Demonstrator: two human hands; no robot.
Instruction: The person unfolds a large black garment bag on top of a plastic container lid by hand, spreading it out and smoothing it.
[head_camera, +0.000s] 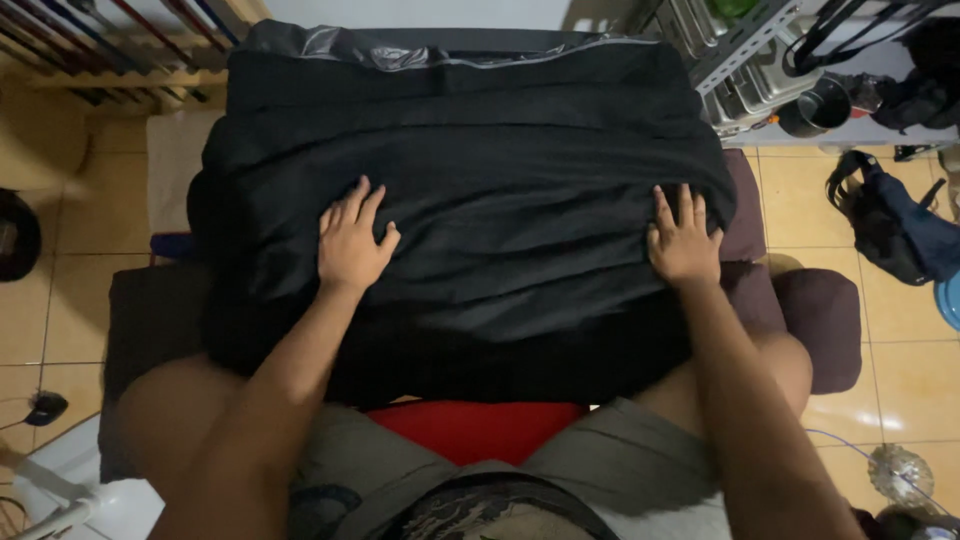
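Observation:
A large black garment (500, 170) lies spread and folded over a low surface in front of me, with a shiny grey lining showing along its far edge. My left hand (352, 238) rests flat on the cloth at its left side, fingers apart. At the cloth's right edge my right hand (683, 240) presses down flat, fingers together. Neither hand grips anything. A red item (475, 428) shows under the near edge, between my knees.
A dark maroon cushion (818, 322) pokes out at the right under the cloth. A metal rack with pots (770, 80) stands at the back right, a dark bag (895, 225) on the tiled floor beside it. Wooden rails (90, 50) are at the back left.

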